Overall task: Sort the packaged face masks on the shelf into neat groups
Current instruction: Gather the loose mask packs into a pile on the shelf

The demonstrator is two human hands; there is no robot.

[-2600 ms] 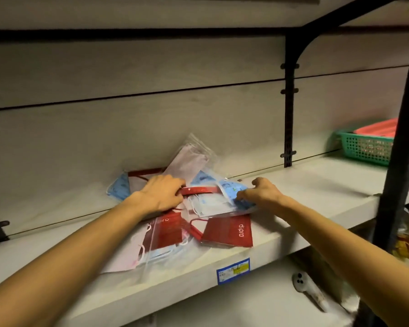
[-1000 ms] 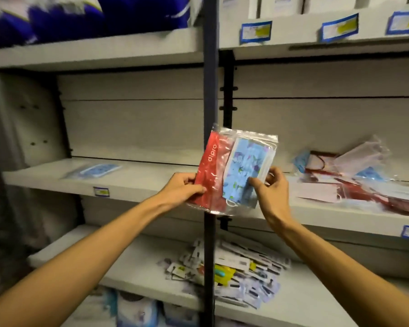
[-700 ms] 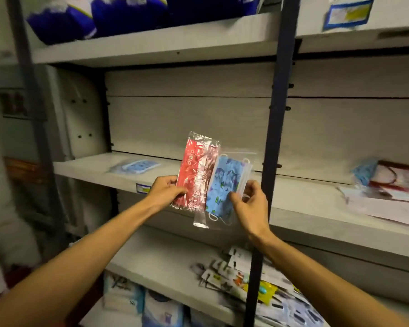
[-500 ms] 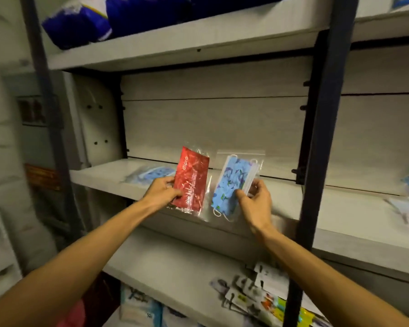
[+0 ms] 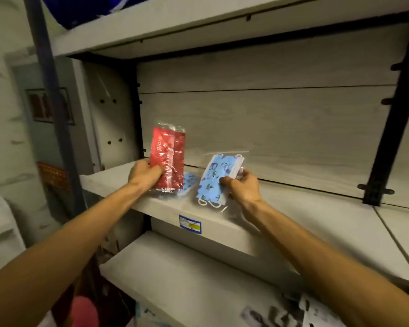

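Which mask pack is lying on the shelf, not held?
The blue pack lying flat on the shelf, mostly hidden behind the red pack gripped by the left hand. The right hand holds the other blue patterned pack.

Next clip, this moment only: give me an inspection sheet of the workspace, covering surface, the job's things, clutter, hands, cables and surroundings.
Surface: grey shelf, a price label on its front edge.
Job's things: red mask pack held upright over the shelf; blue patterned mask pack held tilted beside it; another blue mask pack lies on the shelf, partly hidden behind the red one.
Clutter: printed packets on the lower shelf, blurred.
Hands: left hand grips the red mask pack's lower part; right hand pinches the blue patterned mask pack.
Cables: nothing seen.
Surroundings: black upright at right, upper shelf overhead, dark blue bags on it.
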